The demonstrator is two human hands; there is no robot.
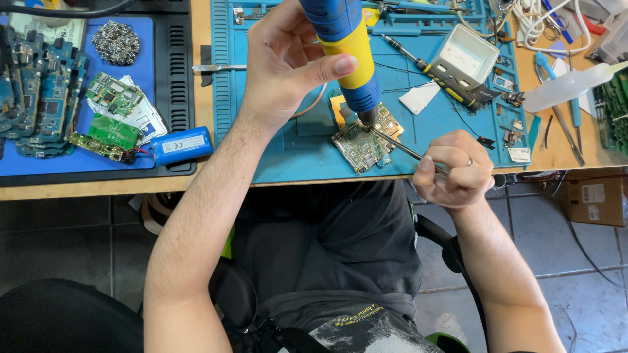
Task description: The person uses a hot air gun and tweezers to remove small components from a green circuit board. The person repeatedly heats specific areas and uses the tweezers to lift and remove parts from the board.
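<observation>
Two hands work over one small circuit board at the near edge of the wooden desk [569, 153].

1. Work surface. A blue repair mat [288, 153] covers the middle of the desk. A second, darker blue mat [140, 78] lies to the left and carries a stack of blue boards [39, 91], several green boards [112, 111], a coil of metal wool [116, 42] and a blue cylindrical battery pack [182, 145].

2. Hot-air tool [347, 55]. The left hand [284, 62] is closed around the blue and yellow barrel, thumb laid across the yellow section. The dark nozzle points down and sits just above the board.

3. Circuit board [363, 140]. It lies flat on the repair mat, just beside the mat's near edge, between the two hands and directly under the nozzle.

4. Tweezers [399, 149]. The right hand [454, 170] is curled shut and pinches the slim metal tool, whose tip reaches the board at the nozzle.

5. Nearby items. An open white tray [464, 55], a black and yellow screwdriver [445, 78] and a white paper scrap [418, 98] lie on the mat to the right, apart from the board.

Progress, as judged: heating appears under way and the tool tip is positioned at the component. No part is seen lifted clear of the board, so removal or seating seems not yet complete. The tip area is too small to confirm contact.
</observation>
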